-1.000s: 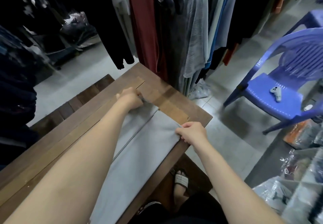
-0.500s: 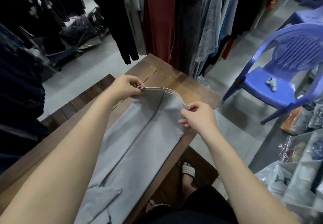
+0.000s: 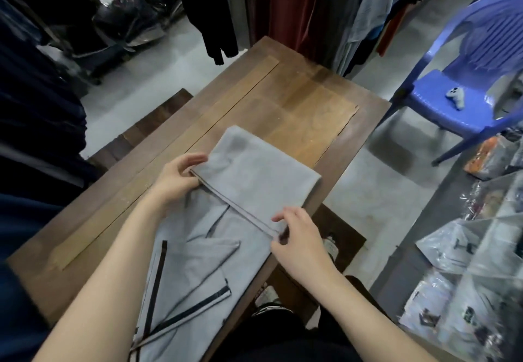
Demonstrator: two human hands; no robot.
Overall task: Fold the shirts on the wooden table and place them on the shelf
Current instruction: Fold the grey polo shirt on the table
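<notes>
A light grey shirt (image 3: 254, 175) with dark-trimmed sleeves lies lengthwise on the wooden table (image 3: 297, 98). Its far end is folded back toward me, with the hem lying across the middle of the shirt. My left hand (image 3: 178, 176) pinches the left corner of that folded hem. The hem's right corner, near the table's right edge, is pinched by my right hand (image 3: 294, 233). The sleeves lie folded over the shirt's near part. No shelf is in view.
Hanging clothes (image 3: 285, 2) crowd the far end of the table. A purple plastic chair (image 3: 475, 73) with a small grey object (image 3: 455, 97) on its seat stands at the right. Plastic-wrapped garments (image 3: 467, 262) are piled at the lower right. A dark wooden bench (image 3: 147, 127) runs along the table's left.
Both hands lifted the shirt's far hem off the table's far end and carried it toward me, laying it over the middle of the shirt. The view tilted downward.
</notes>
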